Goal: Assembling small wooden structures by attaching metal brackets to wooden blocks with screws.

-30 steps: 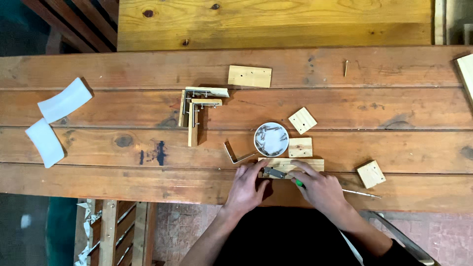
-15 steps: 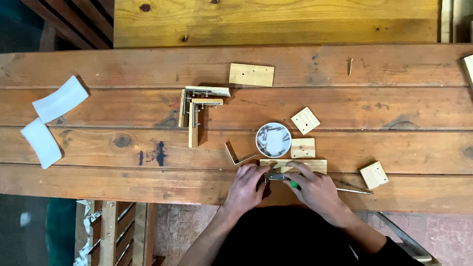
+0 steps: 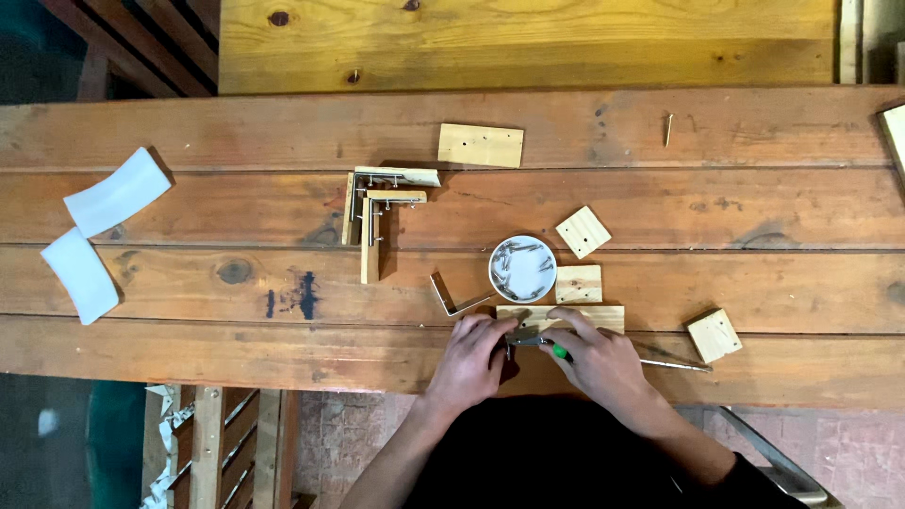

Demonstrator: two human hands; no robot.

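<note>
Both hands point(image 3: 537, 353) on wooden strip point(image 3: 580, 317)

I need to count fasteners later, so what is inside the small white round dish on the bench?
The white round dish holds a loose pile of small silvery metal screws, lying crisscross. Their number cannot be told, and the pile covers much of the dish's bottom.

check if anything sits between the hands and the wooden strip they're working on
Nothing visible does. The left hand and right hand already rest at the wooden strip, with a green-handled tool between them. The dish of screws lies just beyond it.
</note>
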